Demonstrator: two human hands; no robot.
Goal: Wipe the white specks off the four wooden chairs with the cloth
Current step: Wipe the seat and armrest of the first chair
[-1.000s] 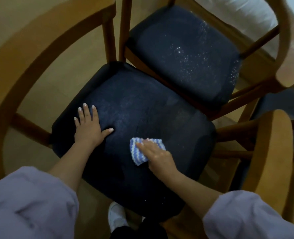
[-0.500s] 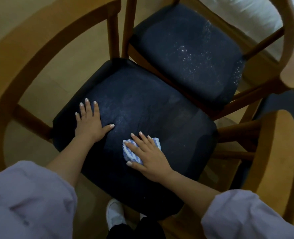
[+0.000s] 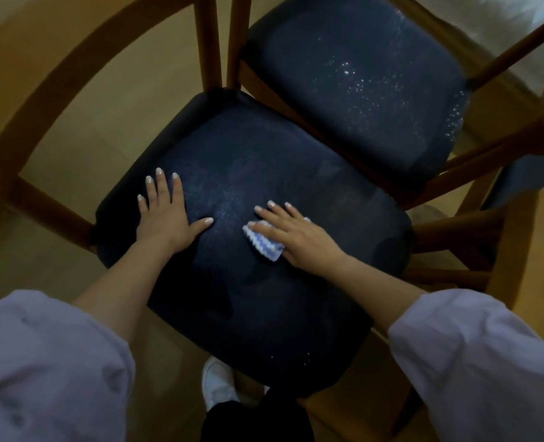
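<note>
The one head-worn wide-angle camera looks steeply down, from close above, at the near chair seat [image 3: 264, 298] and floor [image 3: 105, 106].

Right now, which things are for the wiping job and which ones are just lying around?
For the job:
striped cloth, pressed down by the right hand
left hand, flat on the near chair seat
far chair seat, dotted with white specks

Just there:
white shoe
wooden floor
</note>
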